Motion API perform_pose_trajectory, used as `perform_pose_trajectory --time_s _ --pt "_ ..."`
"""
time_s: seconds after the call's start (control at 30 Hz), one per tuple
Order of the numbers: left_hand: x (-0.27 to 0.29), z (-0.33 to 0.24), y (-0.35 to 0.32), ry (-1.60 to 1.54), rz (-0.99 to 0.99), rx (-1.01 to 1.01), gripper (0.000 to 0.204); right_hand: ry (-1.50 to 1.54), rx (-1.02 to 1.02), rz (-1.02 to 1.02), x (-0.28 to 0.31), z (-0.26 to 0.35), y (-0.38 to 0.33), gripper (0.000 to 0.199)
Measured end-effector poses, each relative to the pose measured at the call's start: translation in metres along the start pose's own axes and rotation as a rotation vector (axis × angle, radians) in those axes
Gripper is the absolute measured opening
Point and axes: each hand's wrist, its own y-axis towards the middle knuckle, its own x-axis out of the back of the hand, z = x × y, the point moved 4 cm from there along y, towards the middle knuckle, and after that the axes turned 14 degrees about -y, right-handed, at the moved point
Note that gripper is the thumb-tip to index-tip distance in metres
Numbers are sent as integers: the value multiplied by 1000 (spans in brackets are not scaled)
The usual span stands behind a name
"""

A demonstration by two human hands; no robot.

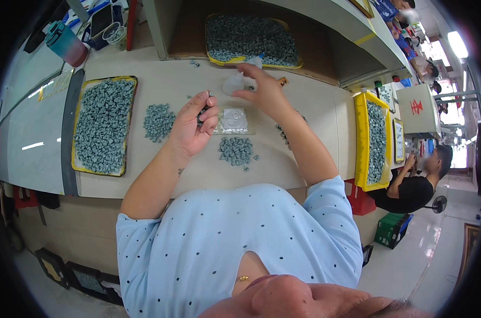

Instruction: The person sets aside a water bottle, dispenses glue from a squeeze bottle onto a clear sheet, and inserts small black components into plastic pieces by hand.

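My left hand (195, 124) is closed on several small grey-green pieces, one of them (211, 94) pinched at the fingertips. My right hand (264, 91) curves its thumb and fingers around a translucent white bottle (232, 84), partly hidden by the hand. Between and below the hands lies a small clear plastic bag (234, 120) with a round outline on it. Loose heaps of similar pieces sit on the tabletop: one pile (158, 122) left of my left hand, another pile (236, 151) nearer me. A few more pieces are partly covered by my right forearm.
On the left stands a yellow-edged tray (128, 153) full of pieces; a yellow bin (361, 159) of them is on the right. Another filled tray (299, 64) sits under the shelf. A blue-pink bottle (65, 45) stands at far left. A person (410, 185) works at right.
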Motion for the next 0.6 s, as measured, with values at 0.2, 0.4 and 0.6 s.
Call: perform_pose_trajectory --time_s 0.2,0.4,0.6 --pt "5 4 5 -56 -24 20 11 144 -161 -130 45 -37 -32 52" --pt "4 4 6 -77 6 38 10 -145 -342 74 41 -69 -73 24" --pt "5 8 6 -62 12 36 12 -341 -215 167 24 -65 -81 16"
